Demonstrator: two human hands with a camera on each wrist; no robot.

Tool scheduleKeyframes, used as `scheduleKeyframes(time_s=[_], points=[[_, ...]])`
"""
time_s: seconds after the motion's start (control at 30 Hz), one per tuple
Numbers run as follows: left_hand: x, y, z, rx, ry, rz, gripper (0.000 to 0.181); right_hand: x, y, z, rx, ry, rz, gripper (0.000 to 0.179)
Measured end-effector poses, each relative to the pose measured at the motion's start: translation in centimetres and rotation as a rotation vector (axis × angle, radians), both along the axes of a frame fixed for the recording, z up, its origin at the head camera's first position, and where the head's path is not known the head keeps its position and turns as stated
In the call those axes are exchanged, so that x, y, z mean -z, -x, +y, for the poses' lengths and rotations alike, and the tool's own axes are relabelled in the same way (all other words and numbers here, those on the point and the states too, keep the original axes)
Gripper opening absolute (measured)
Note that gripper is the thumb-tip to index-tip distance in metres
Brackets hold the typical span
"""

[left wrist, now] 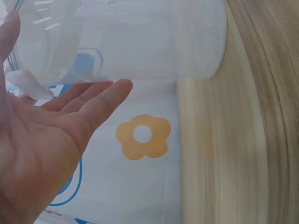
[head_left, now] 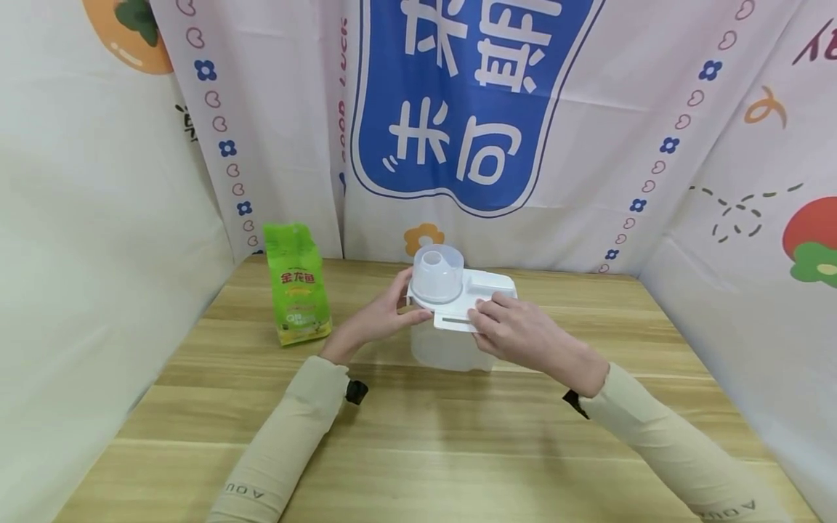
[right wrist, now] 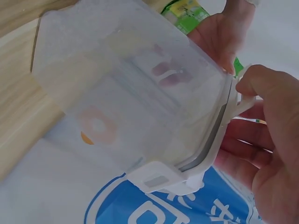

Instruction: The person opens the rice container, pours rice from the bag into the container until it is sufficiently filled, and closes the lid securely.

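The printed cloth [head_left: 288, 145] hung behind and served as a backdrop for the work area. The wooden table [head_left: 425, 450] supported all items. The translucent container [head_left: 451, 352] stood upright near the table's far edge, squarely between both arms, a position that presumably gave each hand equal access. The green bag [head_left: 297, 287] stood to its left, well apart, apparently to leave the container accessible from both sides. The white lid [head_left: 490, 282] sat on top of the container. The left hand [head_left: 386, 312] was spread at the container's left side, thumb at the front and straight fingers towards the rear, probably to steady the body. The right hand [head_left: 516, 330] was at the front right of the lid, apart from the left hand. The clear cup [head_left: 438, 280] rested on the lid's left part, beyond the right hand's fingers. The front latch [head_left: 451, 322] projected from the lid's near edge; the right thumb and fingers pinched it, likely because that projecting edge offered the best purchase. The side clip [right wrist: 156, 177] was untouched.
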State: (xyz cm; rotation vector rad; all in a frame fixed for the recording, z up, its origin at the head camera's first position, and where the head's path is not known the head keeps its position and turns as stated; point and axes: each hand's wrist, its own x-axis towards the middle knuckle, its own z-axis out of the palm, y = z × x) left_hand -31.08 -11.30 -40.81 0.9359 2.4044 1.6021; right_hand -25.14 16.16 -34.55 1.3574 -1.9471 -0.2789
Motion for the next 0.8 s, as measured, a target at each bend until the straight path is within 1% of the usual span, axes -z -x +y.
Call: scheduleKeyframes(time_s=[0.07,0.1,0.13,0.2,0.3,0.33,0.37,0.47,0.5,0.63,0.7,0.8], points=[[0.0,0.0,0.0,-0.007,0.006,-0.011,0.088,0.2,0.0,0.1,0.001,0.054,-0.058,0.026],[0.0,-0.1,0.0,-0.009,0.009,-0.019,0.089,0.3,0.0,0.1,0.001,0.072,-0.073,0.026],[-0.3,-0.3,0.1,-0.010,0.011,-0.029,0.089,0.4,0.1,0.1,-0.002,0.083,-0.079,0.027],[-0.4,-0.4,0.1,-0.015,0.013,-0.038,0.090,0.5,0.1,0.2,-0.003,0.091,-0.093,0.029],[-0.4,-0.3,0.0,-0.016,0.008,-0.033,0.089,0.4,0.3,0.4,-0.018,0.111,-0.127,0.031],[-0.4,-0.3,0.0,-0.018,0.007,-0.028,0.089,0.3,0.3,0.5,-0.024,0.121,-0.143,0.029],[-0.1,-0.1,0.0,-0.018,0.005,-0.019,0.089,0.3,0.3,0.5,-0.031,0.135,-0.158,0.027],[0.0,-0.2,-0.1,-0.014,0.000,-0.007,0.088,0.1,0.5,0.7,-0.069,0.201,-0.185,0.019],[0.0,-0.2,-0.2,-0.016,0.000,-0.008,0.088,0.1,0.6,0.8,-0.081,0.225,-0.191,0.017],[-0.1,-0.2,-0.3,-0.023,-0.006,-0.014,0.086,-0.3,1.2,1.0,-0.103,0.305,-0.208,0.020],[-0.2,-0.1,-0.3,-0.025,-0.007,-0.025,0.086,-0.5,1.5,1.2,-0.104,0.333,-0.225,0.018],[-0.2,-0.1,-0.2,-0.010,-0.013,-0.037,0.088,-0.7,2.1,1.6,-0.096,0.376,-0.265,0.018]])
